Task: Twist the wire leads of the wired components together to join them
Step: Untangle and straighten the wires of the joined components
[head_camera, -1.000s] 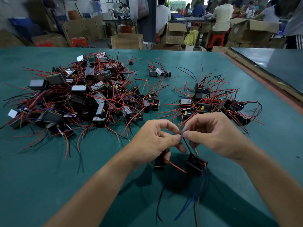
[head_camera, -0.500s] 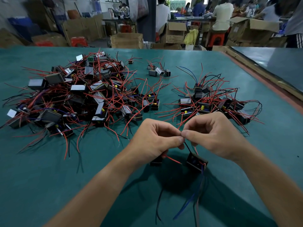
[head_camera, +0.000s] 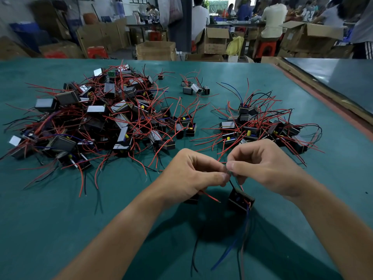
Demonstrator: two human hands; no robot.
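Wire leads [head_camera: 232, 183] are pinched between left hand [head_camera: 191, 176] and right hand [head_camera: 266, 168], black component [head_camera: 241, 199] just below.

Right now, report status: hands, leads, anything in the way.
Left hand, right hand both pinch the wire leads where fingertips meet. Two components below the hands. Wired-parts piles lie beyond, not touching.

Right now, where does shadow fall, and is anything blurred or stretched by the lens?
Head view: shadow covers the green table below the left hand and right hand, darkening the black component; head view: wire ends and background workers are soft; head view: forearms look stretched.
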